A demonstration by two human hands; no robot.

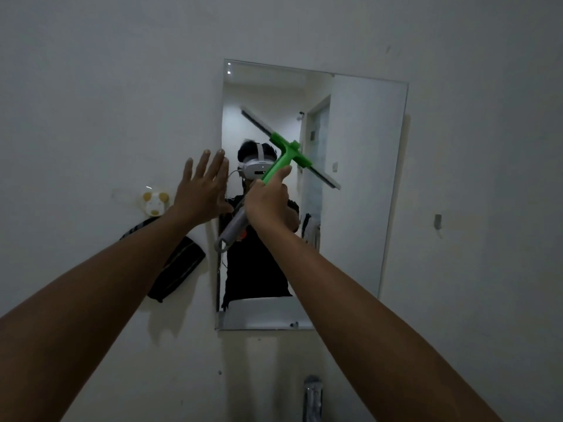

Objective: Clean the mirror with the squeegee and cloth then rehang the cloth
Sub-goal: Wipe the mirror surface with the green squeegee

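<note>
**Inspector:** Report from the left. What hung on the wall?

**Assistant:** A dark cloth (175, 271) hung from a hook (155, 203) beside the mirror (359, 184), untouched. By my reading it was parked there for the wiping stage.

**Inspector:** The left hand (202, 185)?

**Assistant:** Flat and open, fingers spread, holding nothing. It lay at the mirror's left edge, partly over the wall. Whether it pressed the surface could not be told; bracing seemed the likely purpose.

**Inspector:** The right hand (268, 202)?

**Assistant:** Closed around the squeegee (281, 161) at its green shaft, grey handle end projecting below the fist. The blade sat tilted across the upper middle of the glass, high end to the left. Contact with the glass could not be confirmed. I judged the tilt suited a pulling stroke.

**Inspector:** Containers?

**Assistant:** None clearly seen. A tap (312, 397) showed at the bottom edge; any basin lay out of frame.
</note>
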